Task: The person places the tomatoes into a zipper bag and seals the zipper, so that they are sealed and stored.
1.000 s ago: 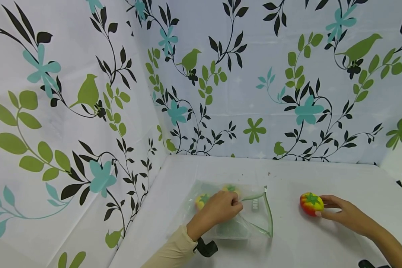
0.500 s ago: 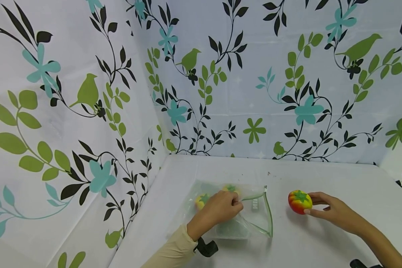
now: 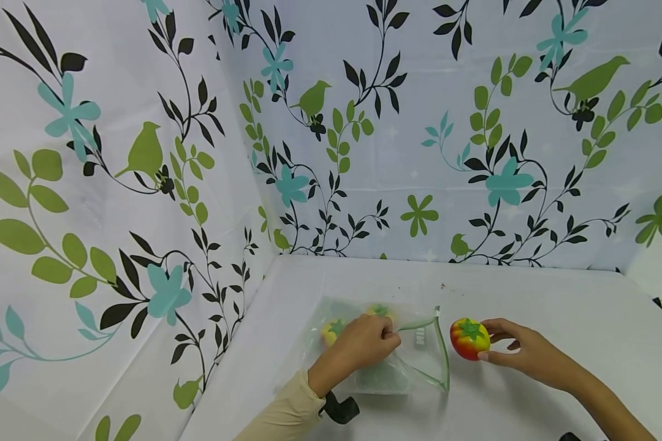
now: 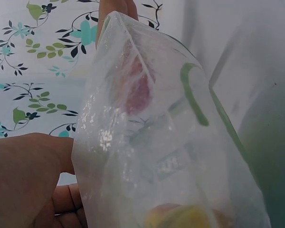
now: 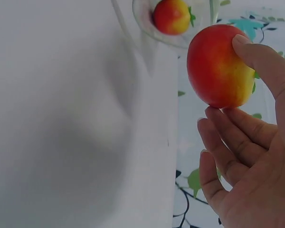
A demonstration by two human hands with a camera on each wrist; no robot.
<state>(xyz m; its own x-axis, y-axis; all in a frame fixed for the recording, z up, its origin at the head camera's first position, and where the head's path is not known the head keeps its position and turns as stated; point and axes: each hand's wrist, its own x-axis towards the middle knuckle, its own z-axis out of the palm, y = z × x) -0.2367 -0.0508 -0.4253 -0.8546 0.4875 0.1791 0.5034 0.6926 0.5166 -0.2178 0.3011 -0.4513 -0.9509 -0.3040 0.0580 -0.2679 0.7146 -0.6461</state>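
Note:
A clear zip bag (image 3: pixel 375 383) with a green-edged mouth lies on the white table, its mouth facing right. My left hand (image 3: pixel 364 340) pinches the bag's film near the mouth and holds it up; in the left wrist view the film hides part of that hand (image 4: pixel 28 180). Two yellowish toy fruits (image 3: pixel 333 331) with green tops show inside the bag. Just right of the mouth, my right hand (image 3: pixel 529 354) grips a red-and-yellow toy fruit (image 3: pixel 469 339) with a green leafy cap, thumb on one side and fingertips on the other, as the right wrist view also shows.
The white table (image 3: pixel 529 404) extends right and behind the bag. A patterned cloth (image 3: pixel 419 153) with leaves, flowers and birds hangs along the back and left. A black wrist strap piece (image 3: pixel 340 408) sits under the left wrist.
My right hand has carried the toy fruit leftward across the table, close to the bag's mouth. My left hand and the bag have stayed in place.

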